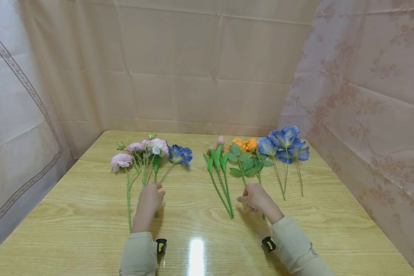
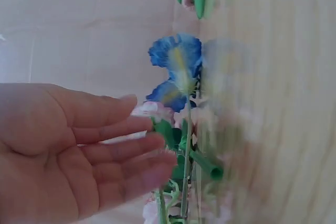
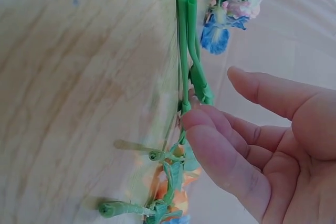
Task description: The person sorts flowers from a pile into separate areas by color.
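Note:
My left hand (image 1: 150, 200) hovers over the stems of the left flower group, and the left wrist view shows its fingers extended with nothing held. Pale pink flowers (image 1: 121, 161) lie there beside a ruffled blue flower (image 2: 177, 59). My right hand (image 1: 257, 198) is over the lower stems of the orange flowers (image 1: 251, 144). In the right wrist view its thumb stands apart from loosely bent fingers, and nothing is between them. Just left of that hand lie several pink tulips (image 1: 216, 155), their green stems (image 3: 183, 35) together at the lower ends.
More blue flowers (image 1: 285, 138) with thin stems lie at the right of the wooden table (image 1: 193, 199). A beige curtain (image 1: 193, 76) hangs behind the table, and a patterned pink cloth (image 1: 369, 96) hangs on the right. Dark wrist devices (image 1: 269, 244) sit at both cuffs.

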The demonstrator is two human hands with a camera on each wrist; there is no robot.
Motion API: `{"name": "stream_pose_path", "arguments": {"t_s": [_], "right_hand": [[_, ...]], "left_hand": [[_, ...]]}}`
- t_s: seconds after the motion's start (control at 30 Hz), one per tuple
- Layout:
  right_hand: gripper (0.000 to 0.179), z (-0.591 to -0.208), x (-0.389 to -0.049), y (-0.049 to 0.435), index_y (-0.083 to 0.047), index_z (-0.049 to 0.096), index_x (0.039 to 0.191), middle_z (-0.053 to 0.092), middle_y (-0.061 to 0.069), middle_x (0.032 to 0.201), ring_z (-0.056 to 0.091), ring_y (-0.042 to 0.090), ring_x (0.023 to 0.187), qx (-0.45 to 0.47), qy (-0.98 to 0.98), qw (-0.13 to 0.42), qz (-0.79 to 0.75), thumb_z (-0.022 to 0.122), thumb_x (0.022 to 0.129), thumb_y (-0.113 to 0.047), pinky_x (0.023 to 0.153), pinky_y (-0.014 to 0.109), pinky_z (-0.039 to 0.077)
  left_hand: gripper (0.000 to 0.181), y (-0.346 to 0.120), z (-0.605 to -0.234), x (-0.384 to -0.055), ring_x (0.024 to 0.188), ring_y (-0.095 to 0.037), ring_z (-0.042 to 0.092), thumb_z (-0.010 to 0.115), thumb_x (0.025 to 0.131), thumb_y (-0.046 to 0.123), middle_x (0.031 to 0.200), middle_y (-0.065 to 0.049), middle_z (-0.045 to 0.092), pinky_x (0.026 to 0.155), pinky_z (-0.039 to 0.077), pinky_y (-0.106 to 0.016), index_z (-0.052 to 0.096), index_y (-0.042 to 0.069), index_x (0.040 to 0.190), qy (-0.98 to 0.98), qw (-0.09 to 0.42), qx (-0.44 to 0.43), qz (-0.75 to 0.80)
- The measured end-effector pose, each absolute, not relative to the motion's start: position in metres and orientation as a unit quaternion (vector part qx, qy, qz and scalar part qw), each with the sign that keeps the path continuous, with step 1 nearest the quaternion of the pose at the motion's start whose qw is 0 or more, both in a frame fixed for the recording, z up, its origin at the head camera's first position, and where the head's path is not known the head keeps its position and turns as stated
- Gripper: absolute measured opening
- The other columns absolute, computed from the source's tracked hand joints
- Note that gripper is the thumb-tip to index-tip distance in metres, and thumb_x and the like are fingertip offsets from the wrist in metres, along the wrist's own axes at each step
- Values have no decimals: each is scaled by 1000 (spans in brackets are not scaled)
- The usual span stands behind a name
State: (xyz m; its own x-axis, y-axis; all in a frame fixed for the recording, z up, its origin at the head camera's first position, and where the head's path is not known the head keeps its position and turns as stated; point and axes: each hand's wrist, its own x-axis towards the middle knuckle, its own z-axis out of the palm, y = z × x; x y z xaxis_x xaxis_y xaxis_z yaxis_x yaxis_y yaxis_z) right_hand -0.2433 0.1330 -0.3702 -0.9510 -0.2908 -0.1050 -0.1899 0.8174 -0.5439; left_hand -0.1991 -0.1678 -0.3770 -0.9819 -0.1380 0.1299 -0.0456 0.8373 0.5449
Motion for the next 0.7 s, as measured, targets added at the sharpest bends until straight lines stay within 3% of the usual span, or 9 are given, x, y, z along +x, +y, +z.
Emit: {"name": "stream_pose_path", "arguments": {"t_s": [0.33, 0.5, 0.6, 0.7], "right_hand": [[24, -373, -243, 134, -1, 60, 60, 50, 10, 42, 48, 18, 34, -140, 946, 92, -277, 66, 81, -12, 37, 29, 45], [25, -375, -243, 134, -1, 59, 59, 49, 9, 41, 45, 14, 33, -142, 945, 95, -278, 65, 81, -12, 36, 29, 45], [26, -375, -243, 134, -1, 59, 59, 48, 8, 41, 44, 14, 32, -145, 944, 95, -281, 65, 81, -12, 36, 29, 45], [26, -376, -242, 135, -1, 59, 59, 48, 7, 40, 44, 14, 33, -147, 943, 94, -283, 65, 82, -12, 36, 28, 45]], "left_hand": [[28, -178, -382, -198, 93, -43, 50, 57, 82, 3, 99, -29, 52, 69, 46, -49, 58, -7, 108, -941, 133, 143, -276], [28, -188, -384, -196, 93, -41, 50, 49, 83, 1, 102, -28, 51, 62, 47, -48, 60, -2, 109, -945, 57, 174, -271], [25, -193, -385, -196, 80, -36, 55, 46, 83, 1, 92, -25, 54, 53, 47, -42, 59, -6, 103, -948, 9, 177, -266], [21, -196, -385, -197, 69, -31, 55, 45, 84, 3, 83, -23, 55, 48, 46, -38, 57, -9, 96, -947, -7, 181, -266]]}}
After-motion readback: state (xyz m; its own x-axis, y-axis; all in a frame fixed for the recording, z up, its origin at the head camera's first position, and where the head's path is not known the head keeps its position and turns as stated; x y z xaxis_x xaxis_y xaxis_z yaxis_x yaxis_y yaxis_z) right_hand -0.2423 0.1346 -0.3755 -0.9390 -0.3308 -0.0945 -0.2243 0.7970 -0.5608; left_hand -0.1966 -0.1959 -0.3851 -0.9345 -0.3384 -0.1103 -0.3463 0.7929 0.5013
